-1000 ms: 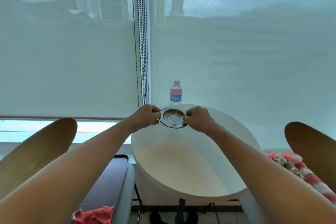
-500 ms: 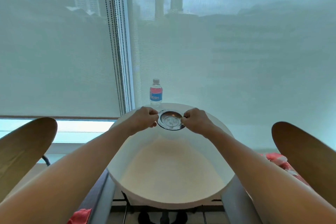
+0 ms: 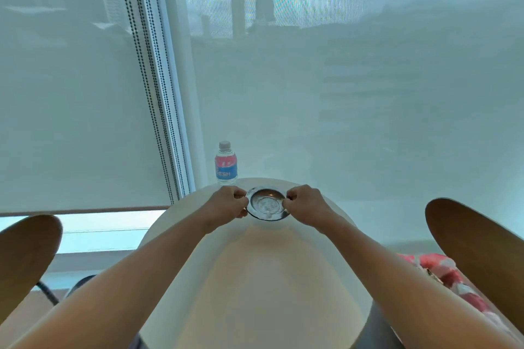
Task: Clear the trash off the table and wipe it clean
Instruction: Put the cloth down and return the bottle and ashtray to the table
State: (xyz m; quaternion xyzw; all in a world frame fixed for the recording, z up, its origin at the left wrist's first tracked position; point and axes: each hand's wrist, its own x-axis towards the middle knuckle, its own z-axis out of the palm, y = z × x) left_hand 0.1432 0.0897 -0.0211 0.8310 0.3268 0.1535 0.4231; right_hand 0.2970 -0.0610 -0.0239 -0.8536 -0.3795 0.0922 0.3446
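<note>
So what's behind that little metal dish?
A capped bottle stands behind the dish, left of it, at the table's far edge. Both hands pinch the dish's rim, hiding its sides. Beyond is a blind.

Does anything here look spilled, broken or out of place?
Nothing stands out. Both hands, left hand and right hand, pinch the rim of a round metal dish on the white table. A capped bottle stands upright behind it. No spill shows.
</note>
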